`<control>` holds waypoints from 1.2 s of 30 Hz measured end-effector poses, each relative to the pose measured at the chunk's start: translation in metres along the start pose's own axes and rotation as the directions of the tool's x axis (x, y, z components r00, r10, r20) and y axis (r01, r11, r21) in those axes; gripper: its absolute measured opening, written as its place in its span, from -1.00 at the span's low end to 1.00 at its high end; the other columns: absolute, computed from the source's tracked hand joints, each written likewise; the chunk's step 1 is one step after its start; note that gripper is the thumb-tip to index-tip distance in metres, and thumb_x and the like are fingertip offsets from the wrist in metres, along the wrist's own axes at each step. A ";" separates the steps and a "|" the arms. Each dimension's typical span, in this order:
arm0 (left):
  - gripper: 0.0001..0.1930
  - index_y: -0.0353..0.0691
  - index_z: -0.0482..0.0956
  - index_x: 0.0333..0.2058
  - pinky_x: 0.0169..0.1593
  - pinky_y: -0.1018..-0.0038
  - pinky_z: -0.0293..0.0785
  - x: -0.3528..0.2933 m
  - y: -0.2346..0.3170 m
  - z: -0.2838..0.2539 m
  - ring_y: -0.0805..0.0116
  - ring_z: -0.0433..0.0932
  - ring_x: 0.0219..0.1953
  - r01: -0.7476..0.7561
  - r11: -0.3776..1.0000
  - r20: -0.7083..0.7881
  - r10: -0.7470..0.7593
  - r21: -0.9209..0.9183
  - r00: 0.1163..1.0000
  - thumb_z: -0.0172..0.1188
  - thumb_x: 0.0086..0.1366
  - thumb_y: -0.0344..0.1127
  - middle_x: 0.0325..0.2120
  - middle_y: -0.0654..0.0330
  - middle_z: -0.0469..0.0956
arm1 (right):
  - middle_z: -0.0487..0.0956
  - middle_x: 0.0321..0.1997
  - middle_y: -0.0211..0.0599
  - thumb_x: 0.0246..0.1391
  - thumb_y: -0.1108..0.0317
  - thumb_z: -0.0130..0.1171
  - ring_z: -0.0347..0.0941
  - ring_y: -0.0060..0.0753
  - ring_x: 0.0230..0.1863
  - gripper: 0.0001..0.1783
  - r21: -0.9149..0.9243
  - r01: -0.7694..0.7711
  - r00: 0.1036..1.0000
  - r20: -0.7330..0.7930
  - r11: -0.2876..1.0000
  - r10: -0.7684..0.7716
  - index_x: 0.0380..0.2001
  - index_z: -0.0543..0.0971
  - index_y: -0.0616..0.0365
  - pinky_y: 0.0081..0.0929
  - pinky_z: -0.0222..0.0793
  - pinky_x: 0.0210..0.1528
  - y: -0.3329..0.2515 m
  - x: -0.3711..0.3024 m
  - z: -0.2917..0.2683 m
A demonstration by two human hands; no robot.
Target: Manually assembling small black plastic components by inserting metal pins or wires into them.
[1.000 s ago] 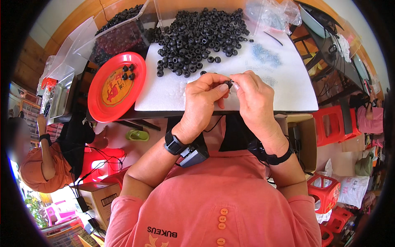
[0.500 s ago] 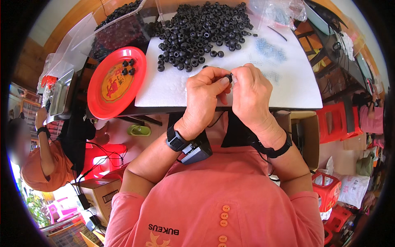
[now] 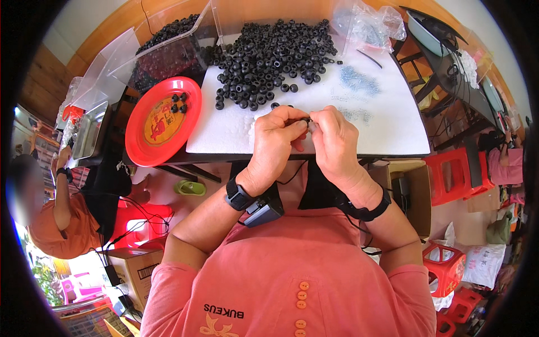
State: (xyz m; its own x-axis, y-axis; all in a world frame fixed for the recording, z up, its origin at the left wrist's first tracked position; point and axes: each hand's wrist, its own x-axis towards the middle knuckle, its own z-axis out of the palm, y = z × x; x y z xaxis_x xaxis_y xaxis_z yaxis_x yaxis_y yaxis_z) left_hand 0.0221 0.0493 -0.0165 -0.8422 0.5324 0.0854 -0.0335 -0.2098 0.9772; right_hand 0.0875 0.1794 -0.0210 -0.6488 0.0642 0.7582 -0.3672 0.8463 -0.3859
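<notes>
Just above the near edge of the white mat (image 3: pixel 224 132), both hands meet fingertip to fingertip. My left hand (image 3: pixel 270 143) is closed in a pinch on a black bead (image 3: pixel 307 120), mostly covered by the fingers. My right hand (image 3: pixel 338 141) is closed too, its thumb and fingertips against the bead's right side; whatever they hold is too small to make out. Beyond the hands spreads a big heap of round black beads (image 3: pixel 269 59) with holes. Tiny pale-blue beads (image 3: pixel 359 81) lie scattered to the right of it.
A red plate (image 3: pixel 136 123) at the left carries several black beads (image 3: pixel 179 103). Behind it stands a clear bin (image 3: pixel 168 53) full of dark beads. A plastic bag (image 3: pixel 373 25) and a thin black strip (image 3: pixel 369 58) lie far right. Another person (image 3: pixel 64 219) works at the left.
The view has tilted slightly, so the table sits lower in the picture. My hands stay together at the bead, which is now more hidden between the fingertips.
</notes>
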 end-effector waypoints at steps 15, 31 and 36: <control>-0.87 -0.43 0.63 -0.27 -0.35 0.58 0.51 0.000 0.006 0.001 0.48 0.57 -0.43 0.010 0.999 -0.024 -0.009 0.039 1.000 0.17 0.25 -0.51 -0.42 0.16 0.64 | 0.40 -0.48 -0.23 -0.27 0.47 0.30 0.41 -0.12 -0.51 -0.66 -0.117 -0.082 0.988 -0.139 0.990 0.065 -0.40 0.36 0.12 -0.23 0.30 -0.52 0.000 -0.007 0.018; -0.85 -0.34 0.63 -0.41 -0.46 0.61 0.32 0.010 0.002 -0.008 0.58 0.41 -0.55 0.074 0.994 0.136 -0.084 0.080 0.987 0.20 0.25 -0.37 -0.56 0.27 0.56 | 0.40 -0.57 -0.25 -0.22 0.50 0.24 0.42 -0.10 -0.54 -0.73 -0.050 0.000 0.998 -0.064 0.999 -0.003 -0.51 0.32 0.12 -0.20 0.30 -0.55 0.003 0.001 0.008; -0.87 -0.38 0.63 -0.31 -0.38 0.64 0.41 0.004 0.007 -0.009 0.57 0.49 -0.48 0.118 0.990 0.161 -0.128 0.074 0.979 0.17 0.29 -0.42 -0.48 0.26 0.58 | 0.40 -0.57 -0.25 -0.19 0.53 0.22 0.43 -0.10 -0.55 -0.74 -0.058 -0.043 0.987 -0.160 0.997 0.034 -0.52 0.31 0.11 -0.21 0.29 -0.57 -0.003 -0.008 0.012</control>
State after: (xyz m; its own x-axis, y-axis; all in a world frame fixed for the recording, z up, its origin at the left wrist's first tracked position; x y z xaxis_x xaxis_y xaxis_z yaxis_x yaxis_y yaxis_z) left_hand 0.0139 0.0429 -0.0114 -0.7331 0.6800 -0.0106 -0.0924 -0.0841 0.9922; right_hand 0.0854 0.1702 -0.0320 -0.5461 0.1764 0.8189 -0.2996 0.8718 -0.3876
